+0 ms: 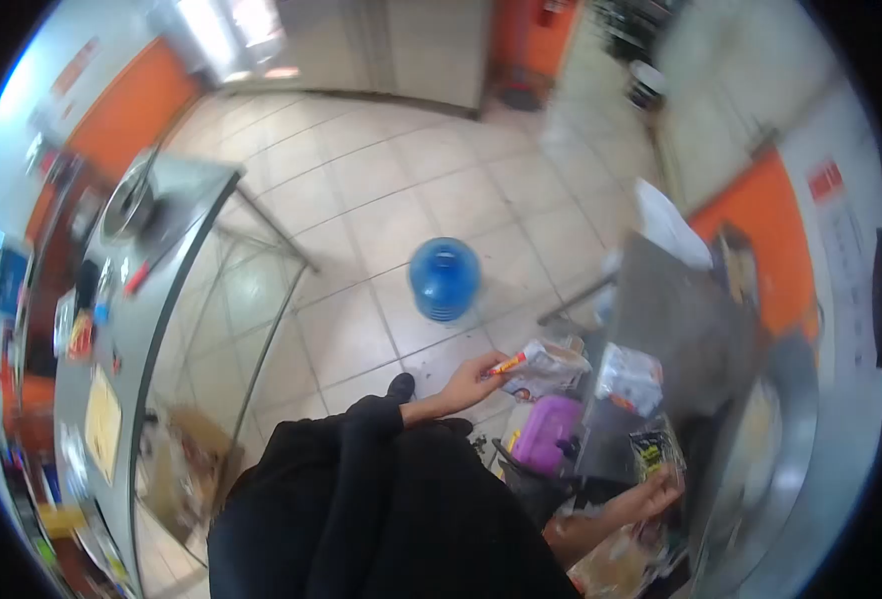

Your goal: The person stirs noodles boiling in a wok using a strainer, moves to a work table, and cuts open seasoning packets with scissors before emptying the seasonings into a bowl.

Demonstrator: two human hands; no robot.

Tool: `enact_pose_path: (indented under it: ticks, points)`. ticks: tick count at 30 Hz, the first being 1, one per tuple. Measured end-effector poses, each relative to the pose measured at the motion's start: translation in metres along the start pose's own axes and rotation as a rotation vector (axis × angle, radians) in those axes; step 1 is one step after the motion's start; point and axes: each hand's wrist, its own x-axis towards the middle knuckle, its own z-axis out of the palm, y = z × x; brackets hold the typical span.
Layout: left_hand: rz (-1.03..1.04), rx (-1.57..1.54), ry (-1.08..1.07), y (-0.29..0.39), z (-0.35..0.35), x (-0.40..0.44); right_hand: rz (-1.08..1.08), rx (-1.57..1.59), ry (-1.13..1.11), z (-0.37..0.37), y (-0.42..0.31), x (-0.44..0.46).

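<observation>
My left hand [476, 382] is closed round the edge of a white package [551, 367] with a red and yellow strip, held out over the floor beside the metal table. At the lower right, my right hand [657, 493] has its fingers bent together at a dark and yellow packet [650, 451] near the table's edge; what they grip, if anything, is too small to make out. A white wrapped package [630, 379] lies on the metal table [660, 309]. A purple container [546, 434] is between my two hands, over a dark bin [529, 486].
A blue water jug [445, 280] stands on the tiled floor ahead. To the left, a long metal table [176, 215] carries a pot [127, 212], a red-handled tool [137, 278] and several packages. Cardboard and bags lie beneath it. Large cabinets [391, 50] line the back.
</observation>
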Motion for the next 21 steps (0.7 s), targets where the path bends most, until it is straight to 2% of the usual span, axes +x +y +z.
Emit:
enact_pose_path:
  ticks: [1, 2, 3, 4, 7, 11, 12, 15, 16, 17, 19, 20, 21]
  points:
    - [-0.073, -0.018, 0.138, -0.013, -0.018, -0.004, -0.015, 0.030, -0.079, 0.018, -0.002, -0.005]
    - [-0.032, -0.204, 0.298, -0.060, -0.021, -0.006, -0.079, -0.021, -0.150, 0.023, 0.000, -0.007]
    - [-0.031, -0.218, 0.367, -0.083, -0.042, -0.010, -0.151, -0.081, -0.219, 0.037, -0.004, -0.013]
    - [-0.082, -0.220, 0.475, -0.099, -0.062, -0.016, -0.150, 0.038, -0.259, 0.055, -0.003, -0.021]
    - [-0.215, -0.239, 0.728, -0.157, -0.128, -0.060, -0.106, 0.114, -0.438, 0.096, -0.018, -0.063]
    - [-0.436, -0.320, 1.141, -0.211, -0.204, -0.161, -0.241, 0.029, -0.700, 0.131, -0.035, -0.132]
    - [-0.506, -0.291, 1.250, -0.223, -0.225, -0.190, -0.200, 0.063, -0.737, 0.146, -0.037, -0.155]
    - [-0.579, -0.352, 1.502, -0.319, -0.278, -0.286, -0.242, 0.086, -0.954, 0.193, -0.055, -0.235]
    - [-0.543, -0.489, 1.638, -0.305, -0.279, -0.310, -0.147, 0.175, -1.017, 0.197, -0.060, -0.251]
    - [-0.562, -0.524, 1.695, -0.320, -0.293, -0.344, -0.166, 0.174, -1.083, 0.213, -0.076, -0.288]
    - [-0.631, -0.535, 1.954, -0.352, -0.311, -0.408, -0.263, -0.002, -1.255, 0.238, -0.102, -0.347]
    - [-0.619, -0.559, 1.999, -0.355, -0.318, -0.434, -0.259, 0.051, -1.383, 0.245, -0.124, -0.378]
    - [-0.474, -0.639, 2.143, -0.359, -0.325, -0.463, -0.287, 0.073, -1.417, 0.257, -0.136, -0.405]
